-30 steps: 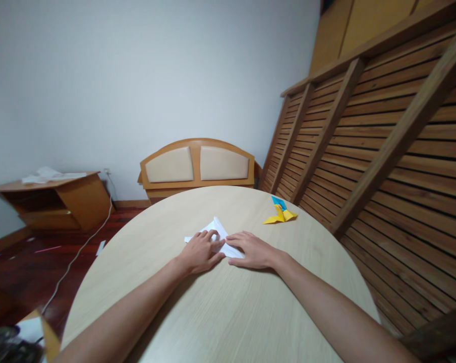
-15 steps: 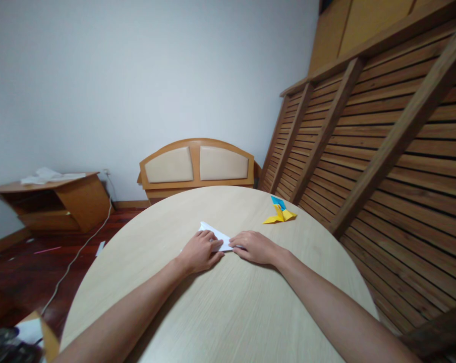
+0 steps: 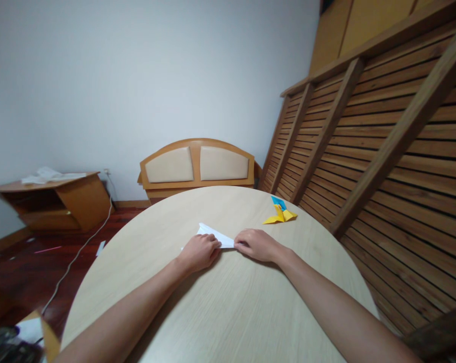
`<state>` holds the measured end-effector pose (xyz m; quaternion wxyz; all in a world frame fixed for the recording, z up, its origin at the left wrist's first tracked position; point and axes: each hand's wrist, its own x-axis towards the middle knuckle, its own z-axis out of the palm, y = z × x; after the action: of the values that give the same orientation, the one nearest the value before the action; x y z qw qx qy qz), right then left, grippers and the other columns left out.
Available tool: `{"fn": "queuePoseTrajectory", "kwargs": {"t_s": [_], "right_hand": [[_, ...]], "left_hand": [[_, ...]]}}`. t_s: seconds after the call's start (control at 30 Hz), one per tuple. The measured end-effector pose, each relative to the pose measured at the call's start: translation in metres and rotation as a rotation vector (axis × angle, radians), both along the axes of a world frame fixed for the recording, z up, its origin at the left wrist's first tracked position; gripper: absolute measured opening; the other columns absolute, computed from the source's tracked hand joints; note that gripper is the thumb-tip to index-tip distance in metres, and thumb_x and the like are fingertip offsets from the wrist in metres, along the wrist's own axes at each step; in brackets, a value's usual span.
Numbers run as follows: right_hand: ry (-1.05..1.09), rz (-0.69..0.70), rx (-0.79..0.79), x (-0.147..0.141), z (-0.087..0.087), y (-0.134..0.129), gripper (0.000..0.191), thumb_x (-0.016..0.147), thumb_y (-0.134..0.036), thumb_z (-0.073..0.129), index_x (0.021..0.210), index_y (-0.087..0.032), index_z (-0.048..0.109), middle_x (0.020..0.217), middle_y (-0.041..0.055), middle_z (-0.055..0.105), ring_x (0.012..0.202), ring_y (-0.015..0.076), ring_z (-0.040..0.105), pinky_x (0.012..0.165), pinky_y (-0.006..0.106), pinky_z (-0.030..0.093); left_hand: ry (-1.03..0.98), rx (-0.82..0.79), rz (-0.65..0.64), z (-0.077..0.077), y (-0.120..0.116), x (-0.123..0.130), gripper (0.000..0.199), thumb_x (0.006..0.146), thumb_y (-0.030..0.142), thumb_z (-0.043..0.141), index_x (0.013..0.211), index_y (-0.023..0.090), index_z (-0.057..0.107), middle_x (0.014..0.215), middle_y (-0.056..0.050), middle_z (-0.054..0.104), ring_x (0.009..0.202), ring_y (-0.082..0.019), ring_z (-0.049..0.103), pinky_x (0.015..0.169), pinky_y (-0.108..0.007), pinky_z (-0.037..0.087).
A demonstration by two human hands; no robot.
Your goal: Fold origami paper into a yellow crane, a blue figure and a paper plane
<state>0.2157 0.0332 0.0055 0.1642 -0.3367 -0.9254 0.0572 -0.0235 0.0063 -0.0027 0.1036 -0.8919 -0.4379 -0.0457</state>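
Note:
A white folded paper (image 3: 221,238), long and tapering to a point at its right, lies on the round pale wooden table (image 3: 228,302). My left hand (image 3: 201,252) is over its near side, fingers closed on the near edge and covering much of the left part. At the pointed right end, my right hand (image 3: 259,245) pinches the tip between thumb and curled fingers. The undersides of both hands are hidden. Beyond my right hand sit a yellow folded-paper figure (image 3: 281,216) and a blue folded-paper piece (image 3: 278,202) just behind it.
Past the table's far edge stands a headboard (image 3: 196,184) with cream panels. Slatted wooden boards (image 3: 349,151) lean close along the right. At left are a low cabinet (image 3: 76,201) with white papers on top and a cable (image 3: 67,275) across the dark floor.
My right hand has shifted slightly right, its fingers curling into a pinch at the paper's tip. My left hand's fingers have drawn together, and more of the paper between the hands shows.

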Motion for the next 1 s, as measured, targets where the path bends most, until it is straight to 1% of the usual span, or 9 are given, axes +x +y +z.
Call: {"fn": "queuePoseTrajectory", "kwargs": {"t_s": [0.1,0.23,0.4,0.5,0.6,0.7,0.8,0.93,1.0], "right_hand": [[0.001,-0.122,-0.007,0.003,0.002,0.000,0.025,0.094,-0.031,0.053,0.095,-0.019,0.074,0.094,0.0069,0.073,0.087,0.0188,0.064,0.073,0.027,0.041],[0.028,-0.259,0.010,0.003,-0.001,0.003,0.024,0.092,-0.031,0.054,0.091,-0.018,0.074,0.093,0.0079,0.073,0.086,0.0194,0.063,0.074,0.028,0.040],[0.048,-0.387,0.000,0.000,-0.008,0.007,0.025,0.090,-0.035,0.057,0.079,-0.018,0.071,0.086,0.0094,0.072,0.083,0.0215,0.064,0.072,0.030,0.041],[0.072,-0.445,-0.019,-0.001,-0.011,0.008,0.028,0.088,-0.038,0.059,0.072,-0.018,0.068,0.084,0.0100,0.072,0.082,0.0225,0.064,0.072,0.030,0.041],[0.105,-0.489,-0.069,-0.001,-0.012,0.009,0.030,0.085,-0.042,0.062,0.067,-0.018,0.066,0.082,0.0100,0.071,0.079,0.0224,0.064,0.068,0.030,0.041],[0.144,-0.501,-0.170,-0.001,-0.011,0.009,0.029,0.082,-0.043,0.064,0.066,-0.018,0.066,0.077,0.0076,0.072,0.072,0.0201,0.063,0.062,0.028,0.039],[0.208,-0.470,-0.266,-0.002,-0.012,0.010,0.025,0.080,-0.040,0.066,0.070,-0.017,0.068,0.075,0.0054,0.072,0.070,0.0180,0.064,0.060,0.026,0.039],[0.330,-0.388,-0.391,-0.001,-0.018,0.014,0.015,0.077,-0.029,0.067,0.081,-0.015,0.071,0.078,0.0044,0.073,0.070,0.0159,0.064,0.059,0.023,0.041],[0.372,-0.357,-0.426,-0.001,-0.021,0.015,0.015,0.076,-0.024,0.066,0.085,-0.014,0.071,0.079,0.0043,0.074,0.070,0.0155,0.065,0.060,0.022,0.042]], "left_hand": [[0.000,-0.008,0.006,0.001,0.000,0.000,0.033,0.096,0.028,0.037,0.097,0.020,0.068,0.094,-0.009,0.068,0.084,-0.020,0.066,0.074,-0.032,0.050],[-0.010,-0.013,-0.009,-0.001,-0.001,0.001,0.032,0.095,0.028,0.039,0.106,0.020,0.068,0.106,-0.009,0.068,0.090,-0.020,0.065,0.078,-0.032,0.052],[-0.050,0.014,-0.071,-0.001,-0.004,0.002,0.039,0.098,0.040,0.035,0.109,0.021,0.066,0.113,-0.009,0.065,0.095,-0.022,0.062,0.083,-0.036,0.052],[-0.064,0.014,-0.099,0.000,-0.006,0.002,0.040,0.098,0.042,0.033,0.109,0.021,0.065,0.114,-0.009,0.064,0.095,-0.021,0.060,0.084,-0.035,0.052],[-0.069,0.011,-0.108,0.000,-0.007,0.002,0.040,0.098,0.041,0.033,0.112,0.021,0.064,0.117,-0.009,0.061,0.095,-0.020,0.059,0.084,-0.034,0.052],[-0.079,0.000,-0.114,0.000,-0.007,0.002,0.039,0.099,0.041,0.032,0.114,0.022,0.063,0.117,-0.008,0.061,0.096,-0.020,0.059,0.084,-0.034,0.051],[-0.081,-0.014,-0.119,-0.001,-0.007,0.002,0.039,0.099,0.040,0.033,0.115,0.022,0.063,0.113,-0.008,0.061,0.096,-0.020,0.059,0.084,-0.033,0.051],[-0.074,-0.006,-0.123,-0.001,-0.007,0.002,0.038,0.098,0.040,0.034,0.118,0.023,0.062,0.112,-0.008,0.062,0.096,-0.020,0.060,0.084,-0.034,0.050],[-0.074,-0.002,-0.125,0.000,-0.007,0.002,0.037,0.098,0.040,0.035,0.119,0.024,0.061,0.110,-0.008,0.062,0.096,-0.021,0.060,0.084,-0.035,0.050]]}}
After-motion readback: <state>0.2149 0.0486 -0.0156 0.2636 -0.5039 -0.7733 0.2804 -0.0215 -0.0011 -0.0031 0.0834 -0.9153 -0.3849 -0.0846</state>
